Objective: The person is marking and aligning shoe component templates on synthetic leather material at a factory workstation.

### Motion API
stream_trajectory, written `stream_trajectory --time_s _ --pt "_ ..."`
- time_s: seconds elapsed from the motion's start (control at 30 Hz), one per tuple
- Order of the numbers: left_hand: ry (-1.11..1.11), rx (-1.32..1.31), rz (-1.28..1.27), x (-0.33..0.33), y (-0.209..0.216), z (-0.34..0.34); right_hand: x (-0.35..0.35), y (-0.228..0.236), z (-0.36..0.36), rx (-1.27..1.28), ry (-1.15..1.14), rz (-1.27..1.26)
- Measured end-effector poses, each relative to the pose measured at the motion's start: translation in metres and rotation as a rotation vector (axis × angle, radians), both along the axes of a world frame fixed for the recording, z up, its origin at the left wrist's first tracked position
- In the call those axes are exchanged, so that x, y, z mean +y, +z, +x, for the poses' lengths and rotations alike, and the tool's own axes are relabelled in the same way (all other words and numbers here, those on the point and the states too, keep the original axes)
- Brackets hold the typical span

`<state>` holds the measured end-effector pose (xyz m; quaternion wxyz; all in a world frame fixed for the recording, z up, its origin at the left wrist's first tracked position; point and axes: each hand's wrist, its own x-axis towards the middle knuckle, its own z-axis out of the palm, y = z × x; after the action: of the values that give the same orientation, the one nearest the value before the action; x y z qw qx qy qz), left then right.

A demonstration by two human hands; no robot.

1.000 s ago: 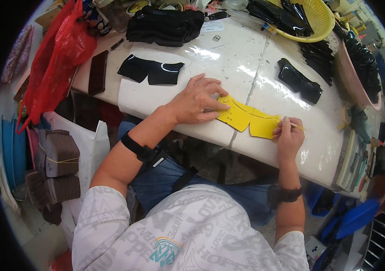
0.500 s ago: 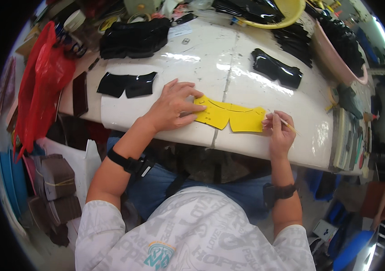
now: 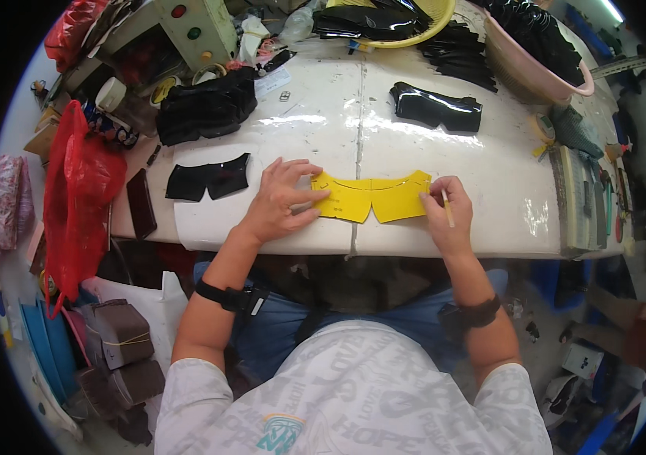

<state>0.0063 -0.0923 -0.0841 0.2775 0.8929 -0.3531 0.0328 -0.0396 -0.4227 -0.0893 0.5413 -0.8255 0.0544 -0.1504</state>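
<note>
A yellow template (image 3: 345,199), notched at the middle of its near edge, lies on the white tabletop in front of me. My left hand (image 3: 281,199) rests with spread fingers on its left end. A thin dark line shows along parts of its rim; I cannot tell whether another piece lies beneath. At the right end, my right hand (image 3: 450,216) pinches a slim pale pen-like stick (image 3: 449,209), its fingertips touching the template. Left of my left hand lies a glossy black notched piece (image 3: 209,179). Another glossy black piece (image 3: 436,108) lies beyond the template.
A stack of black pieces (image 3: 205,108) sits at the back left, near a red plastic bag (image 3: 72,189) and a phone-like dark slab (image 3: 141,203). A yellow basket (image 3: 444,17) and a pink basin (image 3: 524,72) hold black pieces. Tools line a right-hand rack (image 3: 582,201).
The view has shifted, showing more at the back left. My right hand has turned, and the stick now points more toward me. My left hand stays on the template's left end.
</note>
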Motion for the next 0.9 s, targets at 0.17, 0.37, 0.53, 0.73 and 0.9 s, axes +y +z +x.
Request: stream_trajectory --time_s 0.17,0.37,0.53,0.73,0.9 --pt "0.148 0.284 -0.567 0.002 -0.003 0.000 0.004 0.003 -0.008 0.093 0.031 0.363" --pt "0.056 0.274 -0.248 0.018 -0.015 0.011 0.019 0.008 -0.031 0.043 0.096 -0.018" --pt "0.071 0.296 -0.203 0.013 -0.009 0.010 -0.001 0.009 -0.009 -0.130 -0.034 -0.288" --pt "0.060 0.282 -0.187 0.013 -0.012 0.013 -0.023 -0.004 0.034 0.148 -0.048 -0.214" --pt "0.066 0.295 -0.183 0.012 -0.014 0.012 -0.013 0.006 0.027 0.238 0.000 -0.104"
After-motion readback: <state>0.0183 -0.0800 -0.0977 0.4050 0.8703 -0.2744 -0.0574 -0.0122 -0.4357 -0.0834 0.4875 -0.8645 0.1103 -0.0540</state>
